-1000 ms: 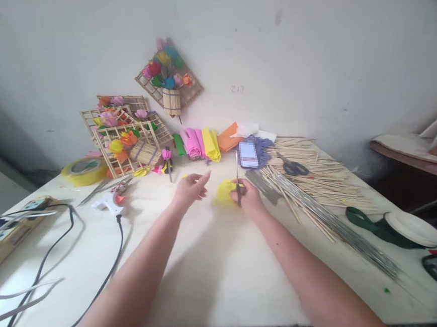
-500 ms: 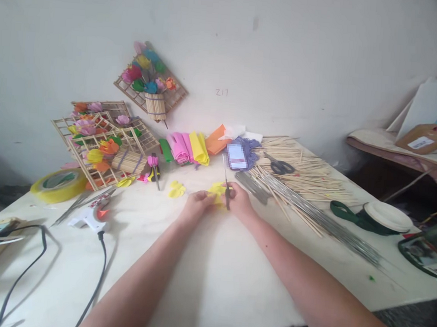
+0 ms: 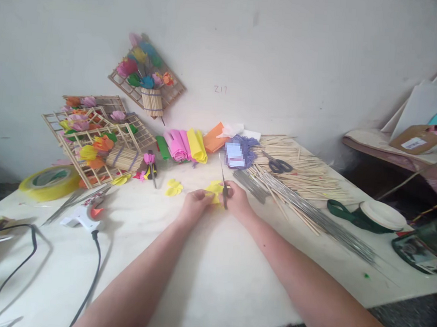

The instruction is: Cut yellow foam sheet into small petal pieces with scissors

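My left hand (image 3: 195, 203) is closed, pinching a piece of yellow paper (image 3: 214, 189) over the white table (image 3: 209, 283). My right hand (image 3: 237, 201) is closed round a pair of scissors (image 3: 222, 181), whose blades point up and away beside the paper. The two hands nearly touch at the paper. A cut yellow petal shape (image 3: 173, 187) lies on the table just left of my left hand.
Folded pink, yellow, green and orange paper (image 3: 189, 145) lies at the back. Wooden frames with paper flowers (image 3: 95, 141) stand left. A glue gun (image 3: 84, 214) with cord, a yellow tape roll (image 3: 48, 181), wooden sticks and wires (image 3: 304, 178), black scissors (image 3: 279, 164) and green tape (image 3: 369, 213) lie around.
My left hand came in from an open reach and closed on the yellow paper beside the scissors. A yellow petal shape now lies on the table at its left.
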`<act>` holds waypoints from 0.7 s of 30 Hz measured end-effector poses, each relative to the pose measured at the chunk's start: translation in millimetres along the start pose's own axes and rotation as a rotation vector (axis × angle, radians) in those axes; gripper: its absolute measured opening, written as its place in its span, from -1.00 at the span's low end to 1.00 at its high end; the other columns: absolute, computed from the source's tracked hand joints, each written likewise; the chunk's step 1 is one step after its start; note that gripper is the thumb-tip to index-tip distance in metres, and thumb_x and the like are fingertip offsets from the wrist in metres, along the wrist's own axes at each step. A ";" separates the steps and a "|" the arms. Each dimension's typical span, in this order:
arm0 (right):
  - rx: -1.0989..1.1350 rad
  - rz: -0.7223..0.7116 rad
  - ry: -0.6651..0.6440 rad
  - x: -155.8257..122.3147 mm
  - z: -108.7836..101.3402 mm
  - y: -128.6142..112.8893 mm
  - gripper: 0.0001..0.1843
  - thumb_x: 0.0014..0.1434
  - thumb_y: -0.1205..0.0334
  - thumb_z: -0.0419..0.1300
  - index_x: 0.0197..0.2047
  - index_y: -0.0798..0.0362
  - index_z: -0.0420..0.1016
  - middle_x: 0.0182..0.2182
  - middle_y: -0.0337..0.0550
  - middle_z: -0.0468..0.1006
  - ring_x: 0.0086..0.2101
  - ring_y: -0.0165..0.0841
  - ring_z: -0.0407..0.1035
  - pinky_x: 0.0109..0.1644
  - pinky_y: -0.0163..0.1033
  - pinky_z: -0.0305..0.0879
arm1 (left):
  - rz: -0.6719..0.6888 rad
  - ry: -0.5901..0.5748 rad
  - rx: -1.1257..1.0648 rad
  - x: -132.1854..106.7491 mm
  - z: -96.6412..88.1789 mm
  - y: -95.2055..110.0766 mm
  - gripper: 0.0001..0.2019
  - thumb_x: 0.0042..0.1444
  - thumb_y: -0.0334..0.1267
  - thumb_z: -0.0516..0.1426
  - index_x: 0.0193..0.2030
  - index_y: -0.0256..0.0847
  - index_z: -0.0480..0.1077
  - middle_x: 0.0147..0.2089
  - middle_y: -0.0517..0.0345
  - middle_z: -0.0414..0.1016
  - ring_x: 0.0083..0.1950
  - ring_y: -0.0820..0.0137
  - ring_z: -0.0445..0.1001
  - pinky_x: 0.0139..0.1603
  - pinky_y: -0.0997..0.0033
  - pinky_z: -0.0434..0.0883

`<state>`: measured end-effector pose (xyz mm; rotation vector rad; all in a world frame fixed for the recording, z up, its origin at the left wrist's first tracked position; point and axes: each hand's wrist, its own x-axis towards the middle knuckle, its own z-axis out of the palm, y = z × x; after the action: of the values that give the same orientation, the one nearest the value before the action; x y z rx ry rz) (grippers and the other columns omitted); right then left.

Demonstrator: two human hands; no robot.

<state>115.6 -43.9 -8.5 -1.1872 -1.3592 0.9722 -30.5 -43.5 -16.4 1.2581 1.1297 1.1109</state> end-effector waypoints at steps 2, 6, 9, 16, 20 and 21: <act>0.023 -0.008 0.012 0.0 -0.1 0.1 -0.61 -0.19 0.27 0.20 -0.19 0.06 0.41 -0.62 -0.35 0.38 -0.62 -0.48 0.24 -0.58 -0.38 0.15 | 0.023 0.011 -0.009 -0.3 0.2 -0.6 -0.71 -0.16 -0.08 0.25 -0.43 -0.31 0.46 -0.54 0.15 0.46 -0.52 0.45 0.39 -0.44 0.46 0.33; 0.064 0.103 -0.024 1.9 -5.4 -3.8 -0.55 -0.19 0.19 0.29 -0.15 0.04 0.41 -0.64 -0.37 0.38 -0.66 -0.47 0.26 -0.66 -0.40 0.12 | 0.070 0.060 -0.074 1.2 -2.4 -0.7 -0.70 -0.13 -0.09 0.24 -0.37 -0.32 0.45 -0.47 0.14 0.48 -0.47 0.45 0.43 -0.38 0.46 0.37; 0.035 0.192 -0.130 3.2 -13.2 -8.0 -0.52 -0.17 0.14 0.31 -0.13 0.04 0.42 -0.64 -0.35 0.41 -0.67 -0.48 0.28 -0.72 -0.44 0.06 | 0.068 0.090 -0.163 4.3 -6.2 0.7 -0.69 -0.13 -0.10 0.25 -0.34 -0.32 0.43 -0.48 0.15 0.49 -0.45 0.43 0.46 -0.36 0.45 0.39; 0.004 0.258 -0.289 3.7 -26.5 -9.8 -0.68 -0.03 0.03 0.23 -0.25 0.05 0.42 -0.66 -0.37 0.36 -0.71 -0.55 0.22 -0.74 -0.47 0.02 | 0.030 0.107 -0.321 8.9 -10.3 4.7 -0.70 -0.11 -0.16 0.25 -0.29 -0.30 0.35 -0.51 0.18 0.48 -0.47 0.41 0.50 -0.40 0.46 0.43; -0.023 0.254 -0.352 3.8 -32.0 -11.8 -0.68 -0.01 -0.03 0.19 -0.34 0.06 0.35 -0.67 -0.39 0.32 -0.73 -0.57 0.16 -0.73 -0.46 -0.02 | 0.018 0.092 -0.371 8.8 -10.4 6.5 -0.71 -0.10 -0.19 0.25 -0.27 -0.30 0.34 -0.50 0.18 0.50 -0.48 0.43 0.51 -0.38 0.46 0.45; -0.018 0.251 -0.370 3.6 -33.4 -13.8 -0.67 0.00 -0.06 0.17 -0.37 0.06 0.34 -0.69 -0.39 0.30 -0.74 -0.58 0.13 -0.73 -0.45 -0.04 | 0.015 0.090 -0.385 8.8 -10.5 6.5 -0.71 -0.10 -0.20 0.26 -0.27 -0.29 0.34 -0.49 0.17 0.50 -0.47 0.42 0.52 -0.37 0.46 0.45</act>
<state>146.8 -44.7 10.0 -1.2534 -1.5295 1.4148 -39.8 -33.5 -10.0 0.9244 0.9170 1.3333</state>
